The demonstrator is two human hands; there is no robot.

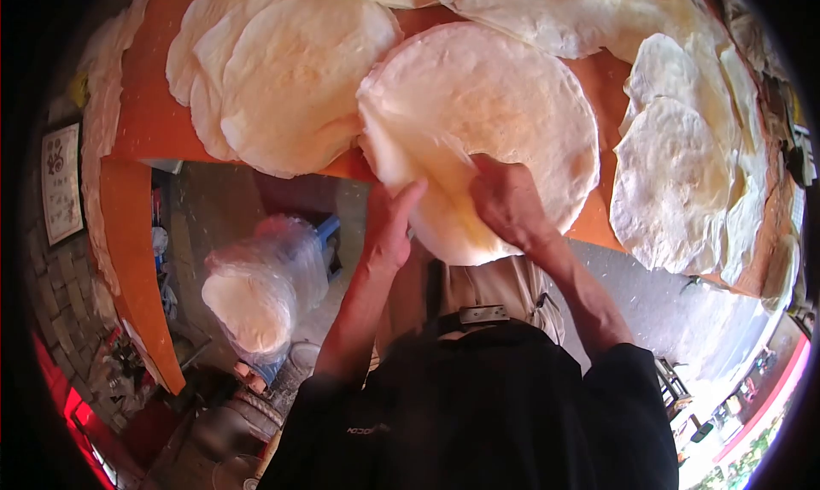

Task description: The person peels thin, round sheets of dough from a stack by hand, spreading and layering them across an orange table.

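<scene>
A large, round, pale flatbread (521, 88) lies at the front edge of the orange table, its near part hanging over toward my body. The near left side is creased into a fold with a yellowish tint. My left hand (395, 223) grips the left rim, thumb raised along the edge and the other fingers mostly hidden. Curled closed, my right hand (510, 201) presses on the bread near its middle, beside the crease; its fingertips are out of sight. To the left, overlapping flatbreads (307, 80) sit close against this one.
More flatbreads (675, 182) overlap along the right of the orange table (147, 105), and others (547, 11) cover its back. Below the table's left opening stands a plastic-wrapped bundle (299, 255) with a round pale piece on top. A framed sheet (61, 182) hangs at far left.
</scene>
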